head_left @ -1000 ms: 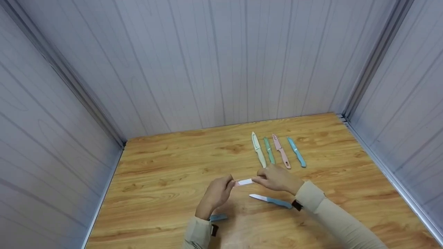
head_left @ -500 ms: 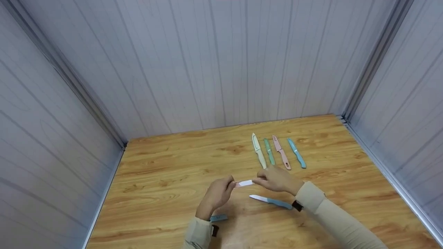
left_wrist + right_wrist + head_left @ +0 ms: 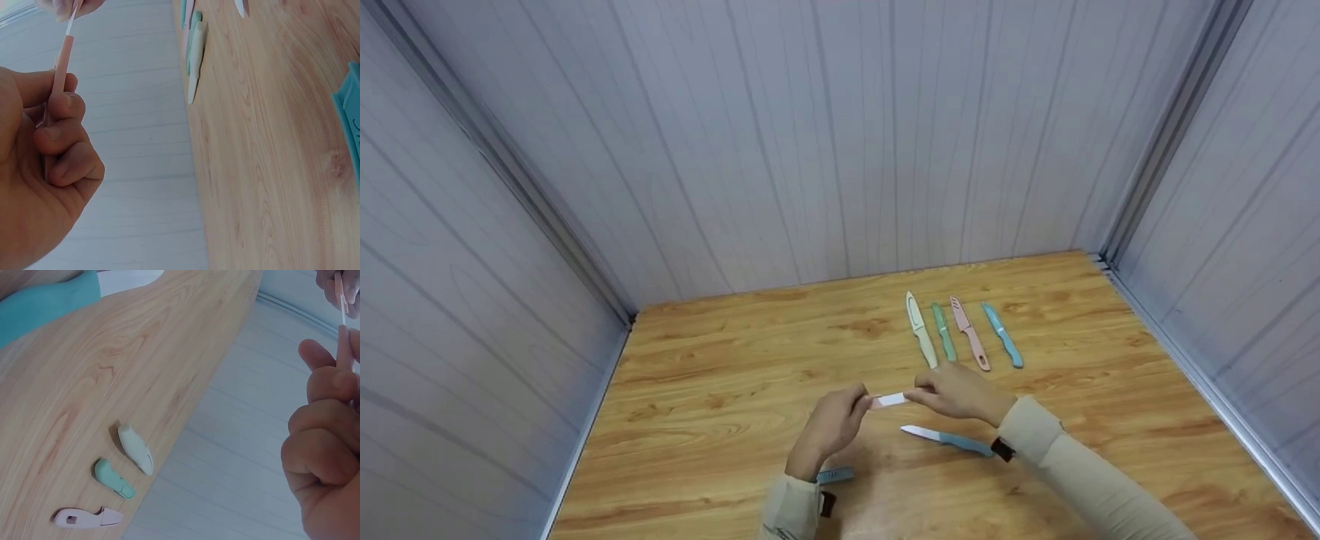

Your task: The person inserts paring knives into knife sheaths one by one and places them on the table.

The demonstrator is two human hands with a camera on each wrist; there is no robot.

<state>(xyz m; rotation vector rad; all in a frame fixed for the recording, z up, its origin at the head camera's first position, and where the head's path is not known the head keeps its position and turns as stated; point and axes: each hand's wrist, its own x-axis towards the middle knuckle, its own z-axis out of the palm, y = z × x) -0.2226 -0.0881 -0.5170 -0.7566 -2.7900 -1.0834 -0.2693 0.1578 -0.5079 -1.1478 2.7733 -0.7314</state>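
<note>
In the head view both hands meet over the middle of the table on a pink knife, its white blade [image 3: 892, 399] showing between them. My left hand [image 3: 832, 424] grips the pink sheath [image 3: 63, 62], fingers curled round it in the left wrist view. My right hand [image 3: 960, 391] holds the pink handle [image 3: 344, 346], mostly hidden in its fingers. The blade's far end runs to the sheath's mouth. Below the right hand lies an unsheathed knife with a blue handle [image 3: 964, 442]. A blue sheath [image 3: 835, 475] lies beside the left wrist.
Behind the right hand several sheathed knives lie in a row: a cream knife [image 3: 921, 330], a green knife [image 3: 943, 332], a pink knife [image 3: 971, 334] and a blue knife [image 3: 1003, 334]. Panelled walls [image 3: 840, 135] enclose the wooden table [image 3: 720, 405] at the back and sides.
</note>
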